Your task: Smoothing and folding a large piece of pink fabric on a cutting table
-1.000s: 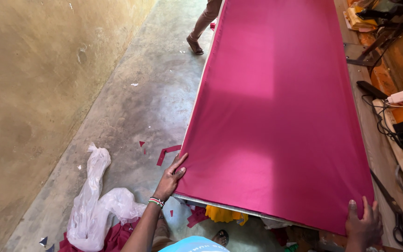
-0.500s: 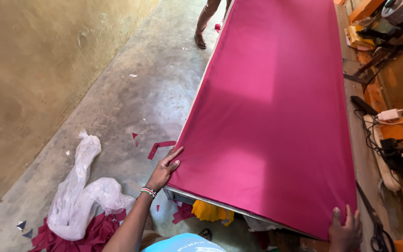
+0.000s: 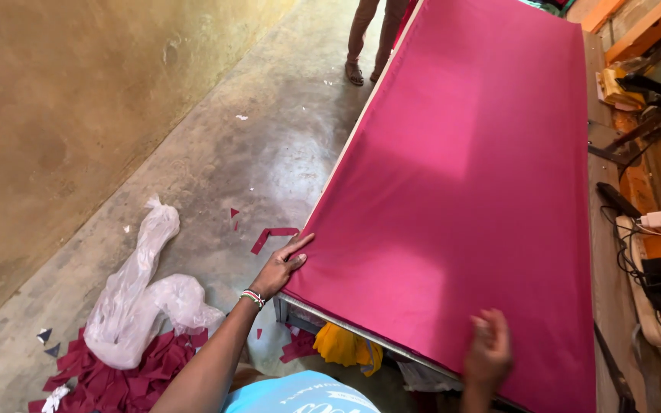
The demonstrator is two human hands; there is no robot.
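A long sheet of magenta cloth [image 3: 468,176] lies spread flat over a metal-framed table [image 3: 300,312]. My left hand [image 3: 283,265] rests on the cloth's near left corner, fingers flat and pressed on the edge. My right hand [image 3: 487,350] is blurred, palm down on the cloth near the front edge, right of centre. Neither hand is closed around anything.
Another person's legs [image 3: 369,38] stand at the table's far left edge. A clear plastic bag [image 3: 143,298] and red cloth scraps [image 3: 128,375] lie on the concrete floor [image 3: 216,153]. A wall runs along the left. Cables, a charger [image 3: 659,220] and tools crowd the right bench. Yellow cloth [image 3: 342,344] hangs under the table.
My right hand has slid left along the front edge of the cloth, from the near right corner toward the centre. The left hand stays at the near left corner. The view has shifted.
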